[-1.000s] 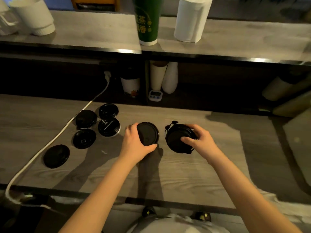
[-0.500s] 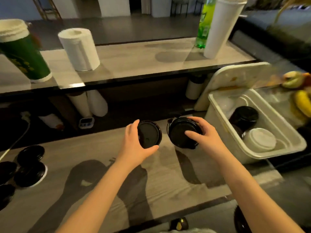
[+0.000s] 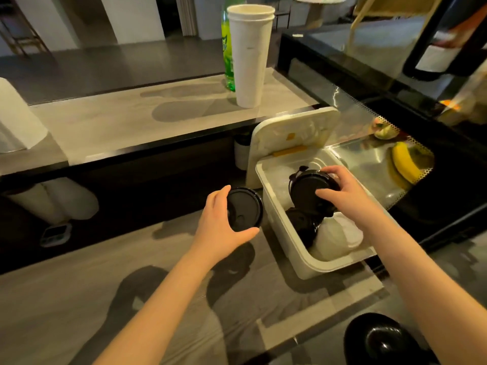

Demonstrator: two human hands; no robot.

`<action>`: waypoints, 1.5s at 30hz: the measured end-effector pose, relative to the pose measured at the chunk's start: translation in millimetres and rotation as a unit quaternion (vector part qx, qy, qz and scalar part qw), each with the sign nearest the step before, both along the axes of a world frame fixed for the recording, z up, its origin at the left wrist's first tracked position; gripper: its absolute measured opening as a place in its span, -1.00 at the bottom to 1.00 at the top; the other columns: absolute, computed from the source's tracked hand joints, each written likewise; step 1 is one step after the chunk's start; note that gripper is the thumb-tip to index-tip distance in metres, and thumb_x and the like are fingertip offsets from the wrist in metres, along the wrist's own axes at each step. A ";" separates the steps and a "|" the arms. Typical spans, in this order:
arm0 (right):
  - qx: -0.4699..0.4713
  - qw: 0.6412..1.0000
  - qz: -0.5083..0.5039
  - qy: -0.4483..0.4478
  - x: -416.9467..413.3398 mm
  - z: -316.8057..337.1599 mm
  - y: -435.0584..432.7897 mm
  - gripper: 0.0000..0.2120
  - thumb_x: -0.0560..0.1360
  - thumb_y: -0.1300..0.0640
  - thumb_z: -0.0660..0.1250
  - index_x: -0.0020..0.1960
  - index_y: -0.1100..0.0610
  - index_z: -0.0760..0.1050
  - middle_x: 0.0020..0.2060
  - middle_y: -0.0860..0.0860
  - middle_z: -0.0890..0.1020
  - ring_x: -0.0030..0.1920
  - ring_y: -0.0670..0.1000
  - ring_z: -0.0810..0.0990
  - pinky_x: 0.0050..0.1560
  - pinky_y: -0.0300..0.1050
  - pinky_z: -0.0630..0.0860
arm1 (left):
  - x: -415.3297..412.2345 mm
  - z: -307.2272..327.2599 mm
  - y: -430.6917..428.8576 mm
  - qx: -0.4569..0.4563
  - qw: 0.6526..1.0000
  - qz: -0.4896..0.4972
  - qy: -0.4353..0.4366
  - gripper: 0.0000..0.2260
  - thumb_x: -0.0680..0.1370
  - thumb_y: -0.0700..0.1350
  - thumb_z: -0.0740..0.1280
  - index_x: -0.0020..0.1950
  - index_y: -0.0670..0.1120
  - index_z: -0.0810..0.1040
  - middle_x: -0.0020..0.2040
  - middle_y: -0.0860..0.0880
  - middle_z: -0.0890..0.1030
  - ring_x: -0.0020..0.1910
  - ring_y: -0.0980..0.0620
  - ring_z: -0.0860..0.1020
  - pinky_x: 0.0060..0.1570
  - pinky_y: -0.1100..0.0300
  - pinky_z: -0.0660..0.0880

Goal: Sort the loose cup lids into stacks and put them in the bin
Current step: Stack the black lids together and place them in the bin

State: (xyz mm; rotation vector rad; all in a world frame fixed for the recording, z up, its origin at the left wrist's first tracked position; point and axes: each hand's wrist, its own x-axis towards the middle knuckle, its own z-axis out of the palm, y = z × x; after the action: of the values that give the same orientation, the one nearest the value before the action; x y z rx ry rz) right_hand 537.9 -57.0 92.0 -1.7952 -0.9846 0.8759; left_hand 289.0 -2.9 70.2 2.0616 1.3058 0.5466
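So the left hand [image 3: 221,229] is curled round a short stack of black round plastic cup lids [image 3: 243,209], thumb under and fingers over the top. It hangs above the grey wood-look counter [image 3: 79,299], just at 9 o'clock of the white rectangular plastic bin [image 3: 303,263]. It's not over the bin yet, so a slack grip would drop the lids on the counter. They could also clip the bin wall on the way across and fan out.

The right hand [image 3: 342,196] pinches a second black lid stack [image 3: 307,189] with little tabs sticking out. It's held tilted over the bin's inside, at 12 o'clock of the dark lids [image 3: 303,225] already lying there. My guess is that, tilted like that, they slide apart on release and land as a loose heap, maybe bumping the pale lids [image 3: 334,239] at 3 o'clock of the dark ones.

Can't count the lids in either hand. The right palm hides one side of its stack, and the bin floor is mostly covered. The shiny black round thing [image 3: 379,338] at 5 o'clock of the view is cut off, no idea what it is.
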 end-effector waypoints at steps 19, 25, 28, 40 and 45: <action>-0.224 0.936 0.197 -0.185 27.7 -52.8 49.1 -0.52 0.55 0.03 0.28 0.43 0.06 0.31 0.32 0.05 0.47 0.28 0.06 0.45 0.17 -0.15 0.40 | 39.1 -11.8 14.3 -0.007 1.000 0.017 0.017 -0.11 0.35 0.07 0.50 0.52 -0.01 0.05 0.47 0.04 0.14 0.40 0.09 0.21 0.20 0.34 0.14; -0.313 0.859 0.247 -0.322 31.5 -58.6 48.6 -0.62 0.56 -0.15 0.17 0.09 0.15 0.49 -0.06 0.05 0.53 0.01 0.07 0.51 -0.12 -0.11 0.40 | 45.2 -12.7 17.1 -0.008 1.000 0.016 0.015 -0.11 0.35 0.06 0.51 0.52 -0.02 0.04 0.47 0.03 0.13 0.41 0.08 0.21 0.19 0.33 0.13; -0.306 0.860 0.224 -0.342 32.4 -60.5 43.9 -0.61 0.53 -0.18 0.19 -0.27 0.11 0.37 -0.24 0.01 0.49 -0.10 0.07 0.50 -0.25 -0.13 0.38 | 47.4 -13.8 18.1 -0.010 1.000 0.014 0.008 -0.10 0.35 0.06 0.51 0.52 -0.02 0.05 0.47 0.03 0.14 0.41 0.08 0.21 0.19 0.33 0.14; -0.215 0.797 0.325 -0.462 30.2 -62.4 20.9 -0.15 0.40 -0.22 0.38 0.53 0.02 0.06 0.41 0.01 0.31 0.39 0.06 0.31 0.26 -0.02 0.42 | 52.1 -16.8 27.4 0.000 1.000 0.001 0.005 -0.10 0.34 0.06 0.51 0.52 -0.03 0.05 0.47 0.01 0.15 0.42 0.05 0.21 0.22 0.30 0.15; -0.172 0.771 0.274 -0.548 17.3 -75.1 18.0 -0.29 0.37 -0.30 0.34 0.33 0.10 0.26 0.19 0.04 0.48 0.18 0.09 0.47 0.08 -0.02 0.44 | 58.3 -14.2 30.4 -0.017 1.000 -0.010 -0.001 -0.09 0.33 0.07 0.52 0.52 -0.03 0.04 0.47 0.01 0.19 0.40 0.04 0.25 0.20 0.29 0.20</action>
State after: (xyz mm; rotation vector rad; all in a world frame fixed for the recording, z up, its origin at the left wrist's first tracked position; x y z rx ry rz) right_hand 555.2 -39.0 16.8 -2.4102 -2.2989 0.2173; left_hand 347.3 27.5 56.1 2.0442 1.2825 0.5151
